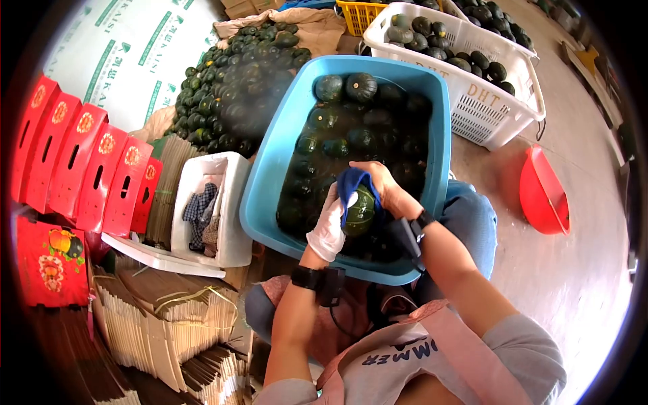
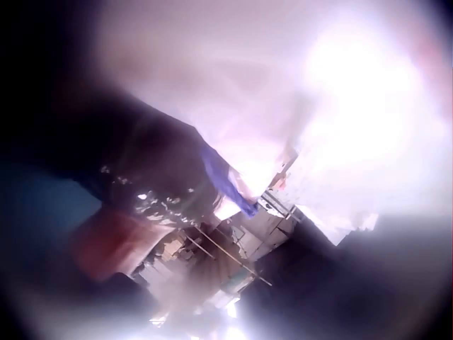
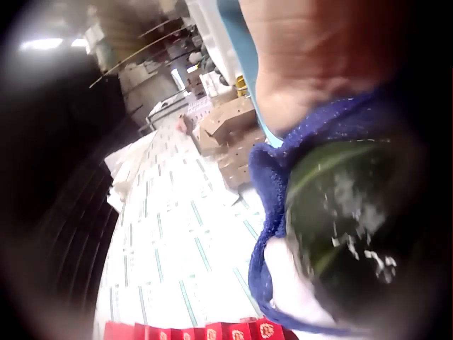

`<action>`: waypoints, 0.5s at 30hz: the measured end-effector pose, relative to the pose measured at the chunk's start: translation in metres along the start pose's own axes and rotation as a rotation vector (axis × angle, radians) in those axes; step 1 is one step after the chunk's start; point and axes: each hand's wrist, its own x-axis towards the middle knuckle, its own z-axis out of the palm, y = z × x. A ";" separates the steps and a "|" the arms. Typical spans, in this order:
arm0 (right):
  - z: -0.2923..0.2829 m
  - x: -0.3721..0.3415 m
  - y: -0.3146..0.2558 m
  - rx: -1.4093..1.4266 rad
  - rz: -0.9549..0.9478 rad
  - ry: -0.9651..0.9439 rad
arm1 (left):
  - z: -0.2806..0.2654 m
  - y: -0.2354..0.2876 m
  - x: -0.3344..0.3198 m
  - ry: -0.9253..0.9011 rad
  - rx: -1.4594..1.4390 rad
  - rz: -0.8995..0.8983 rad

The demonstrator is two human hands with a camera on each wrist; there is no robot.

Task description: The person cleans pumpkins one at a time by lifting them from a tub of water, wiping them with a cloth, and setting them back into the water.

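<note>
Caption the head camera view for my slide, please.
White-gloved left grip and bare right grip hold a green squash and blue cloth over a water-filled blue tub of more squashes.

At left, 6 red cardboard boxes (image 1: 84, 162) line up near a white rectangular foam box (image 1: 233, 216); at right, 1 red plastic basin (image 1: 542, 192) sits on grey floor (image 1: 567, 290).

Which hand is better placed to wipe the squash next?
Probably the right hand: it has the blue cloth against the green squash, while the gloved left hand supports the opposite side.
</note>
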 end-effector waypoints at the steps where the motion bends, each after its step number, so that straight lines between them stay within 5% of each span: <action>1: -0.001 0.009 0.004 0.212 0.089 -0.018 | 0.007 0.010 -0.006 -0.046 0.027 -0.051; 2: -0.003 0.017 0.010 0.424 0.172 -0.038 | 0.015 0.018 -0.011 -0.117 -0.055 -0.014; 3: -0.004 0.023 0.023 0.379 0.026 -0.053 | 0.014 0.018 -0.012 -0.076 -0.155 -0.038; 4: 0.005 0.030 0.037 0.468 0.013 0.132 | 0.013 0.018 -0.013 -0.034 -0.255 -0.061; 6: -0.004 0.043 0.060 -0.321 -0.091 0.256 | 0.021 0.033 -0.017 -0.007 -0.311 -0.003; 8: 0.025 0.030 0.088 -1.017 -0.372 0.838 | 0.026 0.047 -0.026 -0.030 -0.321 0.043; 9: 0.026 0.007 0.063 -1.028 -0.248 0.596 | 0.021 0.050 -0.025 -0.026 -0.321 0.056; 10: 0.029 0.010 0.070 -1.030 -0.262 0.590 | 0.017 0.052 -0.024 -0.049 -0.415 0.045; 12: 0.027 0.020 0.092 -0.981 0.018 0.038 | 0.015 0.055 -0.019 -0.075 -0.518 0.047; 15: 0.030 0.013 0.126 -1.200 -0.120 0.083 | 0.016 0.057 -0.014 0.024 -0.712 0.094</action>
